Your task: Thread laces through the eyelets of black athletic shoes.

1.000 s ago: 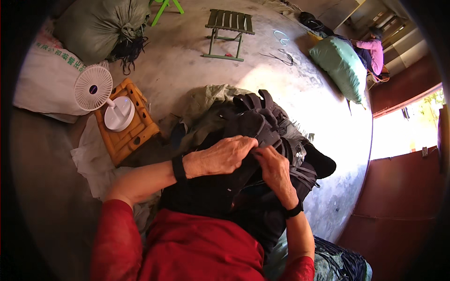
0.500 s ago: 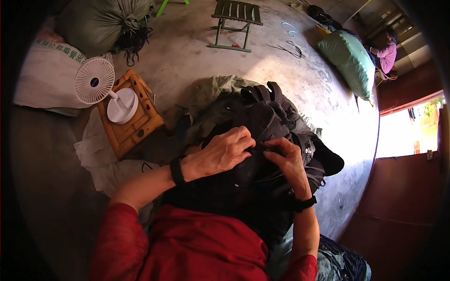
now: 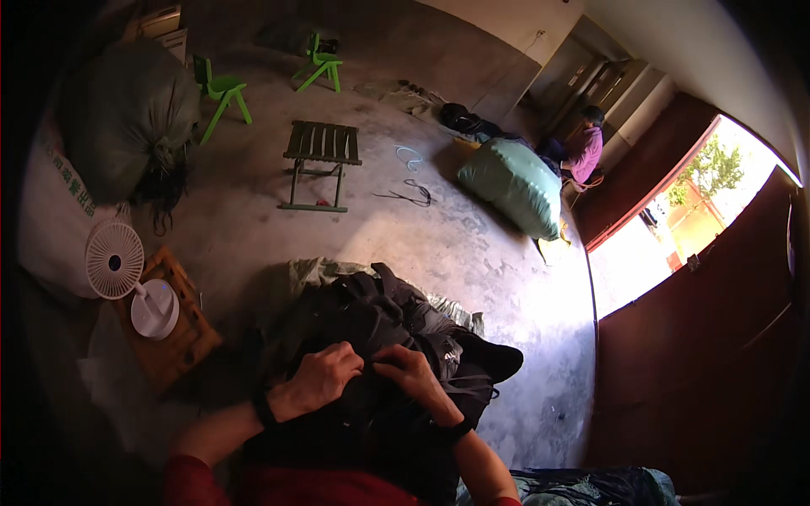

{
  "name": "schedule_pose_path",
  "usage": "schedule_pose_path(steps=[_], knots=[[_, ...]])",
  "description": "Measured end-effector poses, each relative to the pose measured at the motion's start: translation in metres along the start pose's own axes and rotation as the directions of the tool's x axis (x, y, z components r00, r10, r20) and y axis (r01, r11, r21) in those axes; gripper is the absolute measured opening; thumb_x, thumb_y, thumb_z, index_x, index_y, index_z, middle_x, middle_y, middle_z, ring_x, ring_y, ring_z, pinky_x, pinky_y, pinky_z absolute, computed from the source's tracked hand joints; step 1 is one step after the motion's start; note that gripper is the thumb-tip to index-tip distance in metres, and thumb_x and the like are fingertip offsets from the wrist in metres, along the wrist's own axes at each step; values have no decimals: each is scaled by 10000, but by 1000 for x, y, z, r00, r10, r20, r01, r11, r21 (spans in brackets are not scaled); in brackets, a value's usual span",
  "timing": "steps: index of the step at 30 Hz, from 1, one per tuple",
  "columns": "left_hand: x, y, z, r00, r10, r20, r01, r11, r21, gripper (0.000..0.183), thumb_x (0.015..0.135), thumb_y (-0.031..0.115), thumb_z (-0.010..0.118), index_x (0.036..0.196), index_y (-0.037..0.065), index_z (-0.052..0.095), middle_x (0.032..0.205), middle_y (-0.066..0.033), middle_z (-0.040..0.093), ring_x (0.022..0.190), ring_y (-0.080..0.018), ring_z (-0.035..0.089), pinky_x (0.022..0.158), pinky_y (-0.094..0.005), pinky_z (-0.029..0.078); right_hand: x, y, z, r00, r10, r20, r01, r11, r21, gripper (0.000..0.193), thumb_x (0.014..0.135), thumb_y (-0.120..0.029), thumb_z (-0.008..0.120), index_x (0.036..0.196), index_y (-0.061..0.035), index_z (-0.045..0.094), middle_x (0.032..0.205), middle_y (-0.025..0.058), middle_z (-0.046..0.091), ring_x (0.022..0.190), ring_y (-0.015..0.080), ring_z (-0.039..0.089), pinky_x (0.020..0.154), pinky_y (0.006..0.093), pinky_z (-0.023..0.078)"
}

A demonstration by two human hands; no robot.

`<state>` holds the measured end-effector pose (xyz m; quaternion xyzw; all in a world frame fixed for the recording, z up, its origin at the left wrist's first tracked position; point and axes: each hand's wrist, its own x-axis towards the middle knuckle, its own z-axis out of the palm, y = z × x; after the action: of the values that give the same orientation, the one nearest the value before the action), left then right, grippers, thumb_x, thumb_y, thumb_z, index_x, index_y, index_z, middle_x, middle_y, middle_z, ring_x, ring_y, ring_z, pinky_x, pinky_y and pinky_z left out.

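A black backpack (image 3: 371, 316) with straps and dark mesh-like parts lies in a heap across my lap. My left hand (image 3: 325, 378) is closed, thumb and fingers pinched together at the dark fabric of the backpack. Just to its right, my right hand (image 3: 413, 379) pinches the same area, its fingertips close to those of the left. The exact small part between the fingers is dark on dark and too small to tell. Each wrist carries a black band.
At left, a white fan (image 3: 152, 295) stands on a bamboo stool (image 3: 181, 337) beside stuffed sacks (image 3: 126, 118). Ahead are a folding stool (image 3: 321, 148), green chairs (image 3: 224, 88) and a cord (image 3: 413, 196). A pale green sack (image 3: 515, 185) lies near a seated person (image 3: 584, 152) and a bright doorway (image 3: 658, 228).
The view has tilted up and turned right, so the room slides down and left and more of the far side shows. Both hands stay pinched at the backpack.
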<state>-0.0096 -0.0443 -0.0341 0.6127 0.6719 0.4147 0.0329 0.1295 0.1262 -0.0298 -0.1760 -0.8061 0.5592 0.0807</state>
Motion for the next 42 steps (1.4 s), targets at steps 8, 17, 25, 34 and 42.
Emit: schedule_pose_path(steps=[8,17,25,34,42], knots=[[18,-16,-11,890,-194,412,268,955,-128,208,813,200,707,907,50,598,885,-123,629,818,-323,647,736,-433,520,10,-2,-7,990,39,137,-41,999,15,217,853,-111,703,1048,-25,665,948,43,688,925,80,607,822,262,481],[5,3,6,970,-238,46,242,962,-123,220,800,103,738,936,38,576,873,-123,602,741,-274,648,642,-370,519,5,-11,-3,999,14,49,-13,1000,-8,208,849,-106,702,1035,-17,672,929,50,688,897,83,614,799,259,487],[-10,19,24,942,-167,-291,187,982,42,174,809,13,686,964,49,616,908,-93,602,820,-290,644,673,-382,532,3,-20,-1,989,136,64,-141,987,76,204,835,-88,703,1020,-9,675,881,58,688,840,101,624,744,260,499],[7,-24,12,966,-229,120,255,917,-307,92,843,138,654,849,59,606,868,-99,537,871,-280,571,772,-372,473,8,-27,-4,991,116,66,-119,992,40,135,860,-96,669,964,-14,648,774,6,627,741,65,567,675,234,456],[7,-33,-1,880,-345,326,471,727,-500,166,834,185,682,888,31,649,924,-75,567,866,-194,571,789,-320,459,11,-27,-2,988,115,102,-118,993,26,115,886,-110,640,951,-16,623,734,-10,583,701,62,534,633,228,422]])
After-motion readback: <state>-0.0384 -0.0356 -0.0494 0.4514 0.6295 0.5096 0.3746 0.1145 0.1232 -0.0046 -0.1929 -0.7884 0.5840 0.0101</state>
